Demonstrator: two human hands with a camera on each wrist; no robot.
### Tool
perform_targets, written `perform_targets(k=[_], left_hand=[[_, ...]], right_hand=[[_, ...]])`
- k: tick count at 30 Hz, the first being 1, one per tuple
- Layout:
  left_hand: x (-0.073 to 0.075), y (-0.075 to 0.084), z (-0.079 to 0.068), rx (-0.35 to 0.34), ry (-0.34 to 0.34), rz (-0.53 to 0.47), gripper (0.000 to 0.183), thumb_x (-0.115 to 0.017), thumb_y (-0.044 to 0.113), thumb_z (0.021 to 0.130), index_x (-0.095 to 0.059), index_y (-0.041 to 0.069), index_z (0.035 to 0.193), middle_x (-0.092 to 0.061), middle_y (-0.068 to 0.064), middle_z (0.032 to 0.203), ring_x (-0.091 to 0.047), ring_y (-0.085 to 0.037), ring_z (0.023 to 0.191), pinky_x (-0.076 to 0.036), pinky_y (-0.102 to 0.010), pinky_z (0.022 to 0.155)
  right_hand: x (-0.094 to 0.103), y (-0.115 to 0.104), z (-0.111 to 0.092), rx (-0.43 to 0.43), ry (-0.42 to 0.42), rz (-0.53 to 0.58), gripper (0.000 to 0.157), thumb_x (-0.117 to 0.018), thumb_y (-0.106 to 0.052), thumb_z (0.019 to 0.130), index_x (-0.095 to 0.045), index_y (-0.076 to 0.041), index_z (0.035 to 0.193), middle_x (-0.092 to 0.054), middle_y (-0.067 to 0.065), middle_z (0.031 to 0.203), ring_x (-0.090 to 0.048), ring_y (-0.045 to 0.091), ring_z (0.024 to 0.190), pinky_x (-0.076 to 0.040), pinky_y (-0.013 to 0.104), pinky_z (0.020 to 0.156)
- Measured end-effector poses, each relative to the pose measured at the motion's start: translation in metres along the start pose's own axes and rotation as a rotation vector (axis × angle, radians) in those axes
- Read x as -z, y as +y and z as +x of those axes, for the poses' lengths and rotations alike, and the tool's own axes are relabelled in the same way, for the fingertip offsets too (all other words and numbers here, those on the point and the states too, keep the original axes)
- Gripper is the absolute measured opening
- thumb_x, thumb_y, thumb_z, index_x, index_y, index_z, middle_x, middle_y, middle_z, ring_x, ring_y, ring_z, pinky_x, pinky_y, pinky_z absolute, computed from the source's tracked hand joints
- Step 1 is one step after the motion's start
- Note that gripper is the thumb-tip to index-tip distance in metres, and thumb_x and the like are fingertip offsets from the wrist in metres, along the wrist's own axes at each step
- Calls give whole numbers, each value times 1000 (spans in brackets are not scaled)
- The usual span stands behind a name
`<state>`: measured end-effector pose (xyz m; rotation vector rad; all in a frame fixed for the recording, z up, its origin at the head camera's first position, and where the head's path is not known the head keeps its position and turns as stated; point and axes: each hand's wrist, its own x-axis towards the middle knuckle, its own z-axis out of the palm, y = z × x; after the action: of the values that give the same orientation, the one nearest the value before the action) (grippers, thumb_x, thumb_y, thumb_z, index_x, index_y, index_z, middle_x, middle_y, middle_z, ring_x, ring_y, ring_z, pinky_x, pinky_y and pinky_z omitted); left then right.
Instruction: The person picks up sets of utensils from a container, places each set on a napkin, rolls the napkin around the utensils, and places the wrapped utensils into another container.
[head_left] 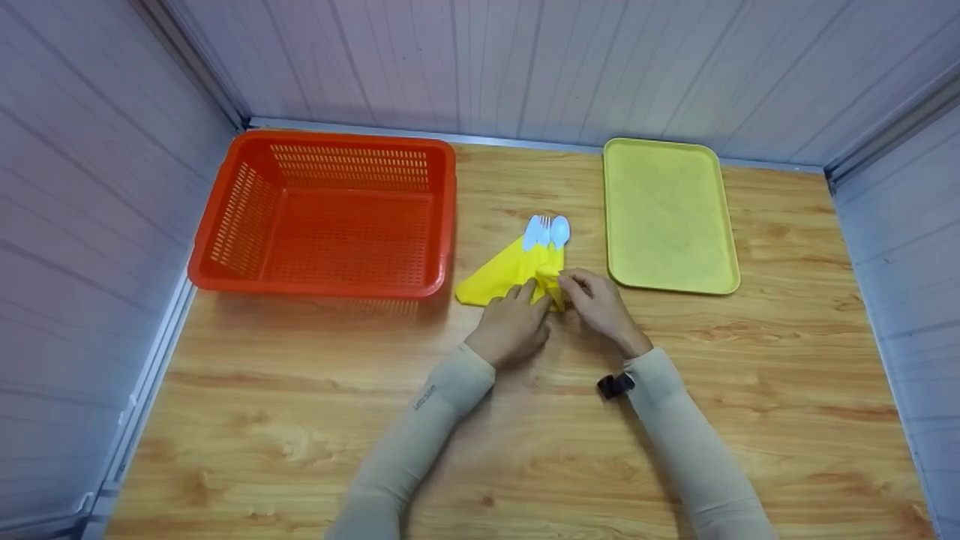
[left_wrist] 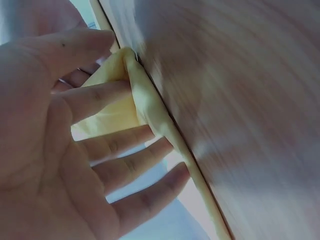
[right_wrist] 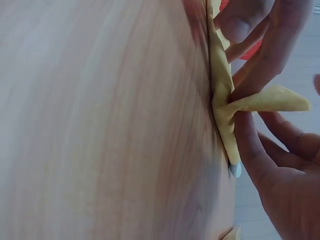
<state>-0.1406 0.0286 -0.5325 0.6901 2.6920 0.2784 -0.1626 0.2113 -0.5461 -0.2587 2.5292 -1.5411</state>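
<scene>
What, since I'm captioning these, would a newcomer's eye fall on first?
Probably the big red basket at the table's back left. Next, the bright yellow cloth near the middle, with both hands on it and pale cutlery poking out. A pale yellow tray stands out back right.

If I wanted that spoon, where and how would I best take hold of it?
Pinch the spoon by its bowl, probably best from the far side: that end sticks out beyond the yellow napkin, while its handle is hidden. The left hand and right hand occupy the near side, and the fork lies close beside the bowl.
</scene>
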Motion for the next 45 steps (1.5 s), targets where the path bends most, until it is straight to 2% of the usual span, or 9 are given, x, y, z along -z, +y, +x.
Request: perform_targets(k=[3,7,15,21,24,26,30,34,45], left_hand=[[-1,-6,-3,-30,12,-53,53,-53,35,102,-47,12,149,-34,-18,157,-38,-35,140,-39,-52,108],[-2,-10,-9,-58,49,-38,49,-52,34,102,-52,8,144,-40,-21,152,-43,-36,136,-41,-48,106],[-2,-10,-23,2,50,46,47,-55,38,101,-57,8,138,-52,-17,137,-52,-32,117,-50,-44,94],[0,-1,-36,-12,182,166,42,-60,38,98,-63,6,126,-58,-14,116,-57,-28,100,-55,-38,79],[-2,2,-36,-45,228,220,46,-57,37,100,-59,6,134,-56,-15,127,-55,-29,111,-55,-40,85],[-5,3,-34,-54,213,242,51,-56,36,101,-53,7,142,-51,-15,140,-51,-31,124,-52,-43,93],[-10,4,-31,-19,109,253,61,-55,39,101,-42,8,152,-40,-11,155,-36,-31,141,-41,-50,105],[-12,3,-29,33,46,235,65,-55,42,101,-40,8,153,-37,-9,157,-30,-31,145,-35,-55,108],[-13,0,-27,81,15,216,65,-52,43,102,-39,8,154,-40,-8,156,-31,-31,145,-34,-58,108]], right_hand=[[0,0,-2,16,-10,2,32,-45,-12,105,-68,3,121,-67,18,120,-64,29,105,-51,43,91],[-3,1,-3,84,-49,-125,25,-54,1,98,-69,5,118,-61,21,129,-58,34,119,-47,46,99],[-13,-4,-4,153,-71,-350,25,-66,-2,93,-66,8,116,-56,24,132,-53,38,124,-51,43,94],[-19,-7,-4,201,-34,-436,25,-70,-1,91,-66,9,113,-58,24,128,-55,37,122,-53,39,91],[-21,-8,-4,217,-19,-462,25,-71,1,90,-65,9,113,-58,23,126,-56,37,119,-55,38,89],[-22,-9,-4,221,-14,-473,25,-71,1,90,-65,9,113,-58,23,125,-56,36,118,-55,37,87],[-24,-9,-4,243,-6,-493,26,-72,0,90,-65,9,114,-58,23,124,-57,35,116,-56,36,86],[-25,-11,-4,259,-10,-523,28,-73,-1,89,-65,7,115,-58,23,123,-56,35,116,-55,36,86],[-24,-18,4,353,-126,-691,30,-67,-3,94,-70,-7,124,-56,28,122,-54,43,108,-47,51,92]])
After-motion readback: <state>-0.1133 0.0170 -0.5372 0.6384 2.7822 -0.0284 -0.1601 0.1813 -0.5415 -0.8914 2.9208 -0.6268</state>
